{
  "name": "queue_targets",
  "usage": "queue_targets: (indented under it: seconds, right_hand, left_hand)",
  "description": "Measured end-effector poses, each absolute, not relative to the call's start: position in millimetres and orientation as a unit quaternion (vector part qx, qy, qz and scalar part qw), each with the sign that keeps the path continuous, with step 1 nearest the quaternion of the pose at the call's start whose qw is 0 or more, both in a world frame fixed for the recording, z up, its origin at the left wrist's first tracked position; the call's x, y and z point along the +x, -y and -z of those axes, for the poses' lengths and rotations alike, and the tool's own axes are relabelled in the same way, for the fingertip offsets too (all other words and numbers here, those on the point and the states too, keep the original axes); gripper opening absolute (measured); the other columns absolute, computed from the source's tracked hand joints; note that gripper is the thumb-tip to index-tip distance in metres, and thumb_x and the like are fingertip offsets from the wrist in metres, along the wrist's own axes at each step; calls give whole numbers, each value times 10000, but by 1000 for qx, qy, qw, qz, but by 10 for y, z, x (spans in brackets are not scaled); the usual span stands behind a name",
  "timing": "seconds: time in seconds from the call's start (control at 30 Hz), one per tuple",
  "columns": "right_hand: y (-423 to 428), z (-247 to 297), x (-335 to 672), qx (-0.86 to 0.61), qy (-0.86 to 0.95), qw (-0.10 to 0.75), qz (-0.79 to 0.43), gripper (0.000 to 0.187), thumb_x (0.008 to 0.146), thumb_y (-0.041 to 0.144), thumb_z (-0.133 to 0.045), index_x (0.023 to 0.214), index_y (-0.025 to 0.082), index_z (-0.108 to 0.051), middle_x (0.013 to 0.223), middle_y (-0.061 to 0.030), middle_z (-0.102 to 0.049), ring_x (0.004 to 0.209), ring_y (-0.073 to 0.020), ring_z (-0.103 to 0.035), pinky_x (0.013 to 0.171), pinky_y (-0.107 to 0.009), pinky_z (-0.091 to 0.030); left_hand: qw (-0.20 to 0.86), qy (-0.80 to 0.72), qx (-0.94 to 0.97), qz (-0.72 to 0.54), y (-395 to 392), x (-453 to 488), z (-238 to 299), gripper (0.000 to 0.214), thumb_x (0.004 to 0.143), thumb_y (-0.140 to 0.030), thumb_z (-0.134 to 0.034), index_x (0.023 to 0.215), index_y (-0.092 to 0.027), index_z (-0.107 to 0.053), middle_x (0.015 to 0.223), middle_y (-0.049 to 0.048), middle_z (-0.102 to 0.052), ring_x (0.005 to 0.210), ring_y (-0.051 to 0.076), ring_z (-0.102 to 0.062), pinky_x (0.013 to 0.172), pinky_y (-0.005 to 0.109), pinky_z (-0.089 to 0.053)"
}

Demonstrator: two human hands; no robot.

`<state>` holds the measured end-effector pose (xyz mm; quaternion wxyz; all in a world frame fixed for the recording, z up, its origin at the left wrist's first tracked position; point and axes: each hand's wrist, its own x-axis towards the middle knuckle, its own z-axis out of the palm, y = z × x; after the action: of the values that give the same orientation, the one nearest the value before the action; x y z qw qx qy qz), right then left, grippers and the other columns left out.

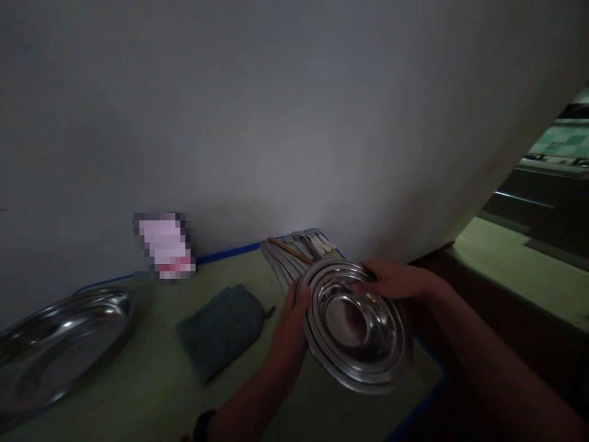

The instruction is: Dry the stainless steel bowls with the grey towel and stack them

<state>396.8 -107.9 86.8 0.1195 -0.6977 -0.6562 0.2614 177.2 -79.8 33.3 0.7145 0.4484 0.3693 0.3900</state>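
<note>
A stack of nested round metal bowls (346, 322) is held up above the table, tilted toward me. My left hand (292, 319) grips its left side, thumb on the rim and the other fingers hidden behind. On the upper right, my right hand (391, 279) is closed over the rim, with its thumb reaching inside. Just left of my left hand lies a folded dark green cloth (223, 331) with a small loop. Behind the bowls, several pieces of cutlery (306, 245) and a wooden stick (291, 250) rest near the wall.
A large oval metal tray (69, 344) sits at the left of the green table (156, 374). A pixelated upright object (165, 245) leans against the white wall (257, 123). The table's blue edge (421, 393) runs along the right, with dark floor beyond.
</note>
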Motion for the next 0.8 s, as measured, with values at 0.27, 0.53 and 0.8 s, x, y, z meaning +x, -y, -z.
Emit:
queue_targets:
  seconds: [0.27, 0.53, 0.8]
  right_hand:
    - [937, -707, 4066, -765, 621, 24, -170, 411, 808, 486, -561, 1043, 158, -633, 1095, -156, -684, 958, -278, -647, 800, -342, -481]
    - [776, -614, 3859, -803, 590, 46, -69, 476, 879, 419, -472, 1235, 112, -547, 1221, -205, -579, 1134, -291, -559, 937, -363, -424]
    - [716, -690, 2611, -692, 704, 159, -13, 455, 872, 346, -486, 1251, 102, -544, 1240, -196, -563, 1192, -352, -478, 1009, -493, -376]
  left_hand:
    - [594, -409, 596, -353, 802, 1881, -19, 631, 910, -523, -392, 1435, -188, -291, 1529, 119, -318, 1418, 229, -263, 1168, 381, -167]
    - [318, -316, 835, -318, 672, 1801, 51, 486, 956, -408, -324, 1362, -151, -394, 1446, 169, -331, 1381, 242, -268, 1159, 456, -203]
    - [-30, -319, 896, -306, 447, 615, -31, 441, 876, -194, -488, 1311, -231, -431, 1366, 146, -416, 1300, 297, -362, 1056, 512, -353]
